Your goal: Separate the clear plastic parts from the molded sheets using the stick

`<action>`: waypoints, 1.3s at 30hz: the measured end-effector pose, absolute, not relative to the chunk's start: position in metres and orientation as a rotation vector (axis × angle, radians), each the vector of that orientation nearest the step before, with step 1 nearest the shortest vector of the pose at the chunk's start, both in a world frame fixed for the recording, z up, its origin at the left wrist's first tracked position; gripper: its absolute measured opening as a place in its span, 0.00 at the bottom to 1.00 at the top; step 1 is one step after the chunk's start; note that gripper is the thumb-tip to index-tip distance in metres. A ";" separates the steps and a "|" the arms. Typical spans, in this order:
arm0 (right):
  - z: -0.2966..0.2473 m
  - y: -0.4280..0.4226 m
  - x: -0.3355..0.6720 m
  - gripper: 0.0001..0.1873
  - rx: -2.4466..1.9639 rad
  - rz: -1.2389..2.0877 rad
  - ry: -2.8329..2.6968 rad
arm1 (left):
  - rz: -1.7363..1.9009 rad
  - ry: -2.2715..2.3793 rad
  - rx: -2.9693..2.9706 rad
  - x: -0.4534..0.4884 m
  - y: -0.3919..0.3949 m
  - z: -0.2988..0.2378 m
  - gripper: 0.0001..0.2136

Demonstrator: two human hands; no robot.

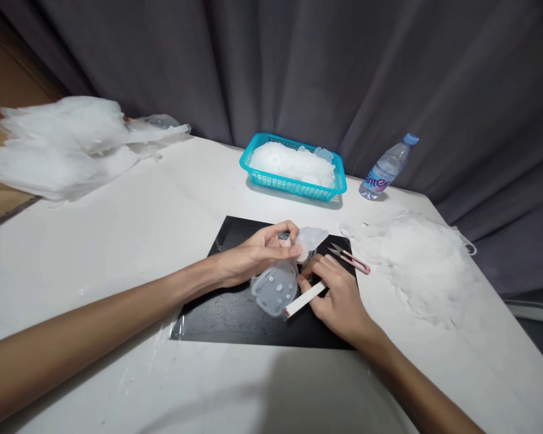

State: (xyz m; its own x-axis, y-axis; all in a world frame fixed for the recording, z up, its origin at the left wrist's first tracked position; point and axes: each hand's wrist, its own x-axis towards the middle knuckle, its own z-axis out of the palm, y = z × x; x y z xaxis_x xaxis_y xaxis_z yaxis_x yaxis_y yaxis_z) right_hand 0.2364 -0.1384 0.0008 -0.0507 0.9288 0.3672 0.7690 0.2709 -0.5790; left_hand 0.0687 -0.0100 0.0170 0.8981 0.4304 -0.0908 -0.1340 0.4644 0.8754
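Note:
My left hand (278, 244) is closed, thumb and fingers pinching a translucent whitish piece (312, 239) above the black mat (235, 322). Below that hand hangs a rounded, cloudy see-through part (274, 290) with several small white spots; whether both are one piece I cannot tell. In my right hand (337, 292) lies a slim white stick (304, 299) with a dark reddish end that points down and left. Its other end is hidden by the hand, and the right fingertips are close to the translucent piece. Just beyond my right hand, pink-handled thread snips (350, 259) rest across the mat's edge.
At the back, a turquoise basket (294, 188) holds fluffy white material. A water bottle (384, 172) stands to its right. Piles of thin whitish pieces lie at the right (428, 259) and back left (67, 144) of the white table (131, 241). A grey curtain hangs behind.

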 end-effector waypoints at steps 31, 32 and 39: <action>0.006 -0.130 0.272 0.06 -1.505 -0.284 -2.113 | 0.154 0.353 1.468 0.067 0.000 0.004 0.19; 0.006 -0.127 0.275 0.07 -1.582 -0.271 -1.989 | 0.115 0.340 1.476 0.066 0.001 0.004 0.19; 0.006 -0.119 0.302 0.10 -1.771 0.038 -1.377 | -0.003 0.394 1.526 0.063 0.005 0.015 0.17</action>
State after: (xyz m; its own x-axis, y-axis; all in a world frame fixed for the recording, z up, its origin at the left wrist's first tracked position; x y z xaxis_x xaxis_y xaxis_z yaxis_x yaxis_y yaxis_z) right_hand 0.3023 -0.1186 0.0055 0.3879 0.7999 0.4579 0.7733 -0.0121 -0.6339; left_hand 0.0634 0.0054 0.0151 0.9372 0.2414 -0.2516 0.2449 0.0580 0.9678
